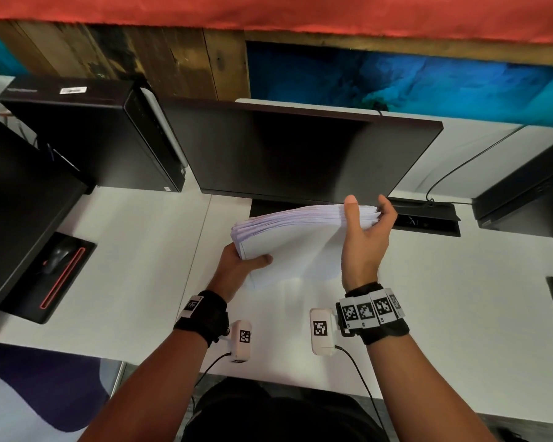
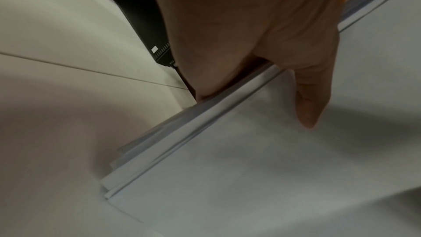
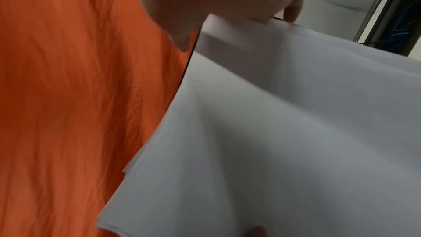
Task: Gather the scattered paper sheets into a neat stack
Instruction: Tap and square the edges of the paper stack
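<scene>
The paper sheets (image 1: 288, 244) are all together in 1 bundle, held up in the air between the 2 hands, in front of the dark monitor (image 1: 300, 154) and above the white desk (image 1: 141, 266). I see no loose sheet left on the desk, so I judge the gathering is done. What is left is the tidying: in the left wrist view the edges near the thumb are stepped, several sheets stick out past the others, and in the head view the far edge is fanned. The bundle probably needs tapping on the desk and then laying down flat.

The right hand (image 1: 364, 240) holds the right end of the bundle, thumb on the near face and fingers curled around the far edge. The left hand (image 1: 237, 266) grips the lower left corner, thumb (image 2: 312, 100) pressed on top and the other fingers under the paper.

Left of the left hand stands a black computer case (image 1: 93, 132), with a white label and small grey writing on top, both too blurred to read. Further left a mouse (image 1: 58, 253) lies on a black pad with a red stripe. The wrist bands carry black and white square code tags (image 1: 367, 309), no words.
</scene>
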`<state>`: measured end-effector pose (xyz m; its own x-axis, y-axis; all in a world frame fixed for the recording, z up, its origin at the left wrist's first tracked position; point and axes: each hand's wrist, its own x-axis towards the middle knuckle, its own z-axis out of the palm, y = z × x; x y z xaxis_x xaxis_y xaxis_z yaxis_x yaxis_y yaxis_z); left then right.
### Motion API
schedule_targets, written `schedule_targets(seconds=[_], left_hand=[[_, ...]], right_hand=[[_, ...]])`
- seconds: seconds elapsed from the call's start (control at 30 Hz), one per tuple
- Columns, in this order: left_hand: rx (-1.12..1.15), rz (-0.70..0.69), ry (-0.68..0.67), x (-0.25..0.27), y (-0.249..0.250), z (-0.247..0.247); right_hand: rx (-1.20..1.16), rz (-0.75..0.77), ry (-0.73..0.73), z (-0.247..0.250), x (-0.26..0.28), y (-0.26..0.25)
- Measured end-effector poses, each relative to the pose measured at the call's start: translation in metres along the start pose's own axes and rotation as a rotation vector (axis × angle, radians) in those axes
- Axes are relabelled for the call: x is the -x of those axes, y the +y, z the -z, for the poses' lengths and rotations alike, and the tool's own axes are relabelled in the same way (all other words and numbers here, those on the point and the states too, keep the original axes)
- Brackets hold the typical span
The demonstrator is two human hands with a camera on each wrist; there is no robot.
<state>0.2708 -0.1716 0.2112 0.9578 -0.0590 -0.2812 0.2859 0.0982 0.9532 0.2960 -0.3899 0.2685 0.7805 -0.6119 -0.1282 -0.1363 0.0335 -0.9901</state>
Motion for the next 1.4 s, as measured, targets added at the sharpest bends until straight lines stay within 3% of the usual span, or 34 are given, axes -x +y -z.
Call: schedule_targets(seconds=[0.4,0.47,0.6,0.8,0.97,1.07,1.17,1.3,1.4], left_hand=[[-0.019,-0.029,-0.009,0.004,0.001,-0.001],[-0.014,-0.018,-0.003,0.003,0.001,0.000],[-0.030,-0.007,0.016,-0.001,0.005,0.002],[-0.073,0.017,-0.001,-0.007,0.004,0.003],[-0.217,-0.024,0.142,-0.007,-0.009,-0.002],[-0.267,-0.121,0.237,-0.002,-0.018,-0.011],[-0.295,-0.166,0.247,0.002,-0.019,-0.020],[-0.264,-0.073,0.176,0.004,-0.023,-0.023],[-0.249,-0.029,0.200,0.003,-0.023,-0.021]], right_hand=[[-0.004,0.027,-0.033,0.000,0.004,-0.001],[-0.089,0.068,-0.114,0.010,0.002,0.005],[-0.135,0.127,-0.441,0.038,-0.015,0.033],[0.130,-0.049,-0.593,0.044,-0.050,0.056],[0.172,-0.148,-0.552,0.036,-0.049,0.075],[0.164,-0.045,-0.405,0.032,-0.028,0.077],[0.102,0.077,-0.305,0.028,-0.005,0.079],[0.100,-0.037,-0.304,0.028,0.008,0.099],[0.152,-0.097,-0.278,0.032,0.001,0.110]])
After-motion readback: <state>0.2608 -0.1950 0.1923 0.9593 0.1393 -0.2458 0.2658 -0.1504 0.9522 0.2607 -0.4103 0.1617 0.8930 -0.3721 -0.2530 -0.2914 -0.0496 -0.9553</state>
